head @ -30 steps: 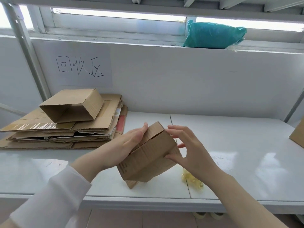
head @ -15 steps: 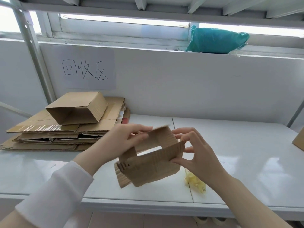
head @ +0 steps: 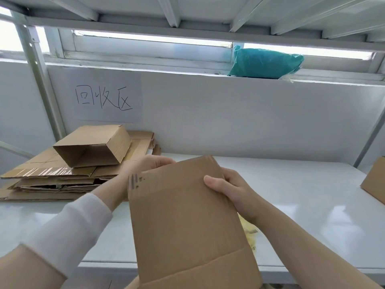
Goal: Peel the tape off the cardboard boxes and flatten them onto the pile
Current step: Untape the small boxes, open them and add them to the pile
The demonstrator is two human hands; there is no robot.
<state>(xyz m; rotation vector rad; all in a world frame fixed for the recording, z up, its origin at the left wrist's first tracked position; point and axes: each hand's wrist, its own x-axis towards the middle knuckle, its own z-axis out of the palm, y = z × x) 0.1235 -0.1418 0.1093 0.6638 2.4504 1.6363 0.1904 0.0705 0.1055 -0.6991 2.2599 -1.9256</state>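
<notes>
You hold the box (head: 183, 215) flat above the front of the bench (head: 302, 195), left hand (head: 150, 165) curled on its top corner, right hand (head: 231, 188) pinching its right edge. It looks light, stiff yet creasable; grip the edges when carrying it to the pile (head: 48, 174).

Left arm (head: 104, 195) in a long, plain white sleeve (head: 68, 226)

The one camera sits on the person's head, looking forward and down, close over the shiny white tabletop (head: 291, 195).
</notes>
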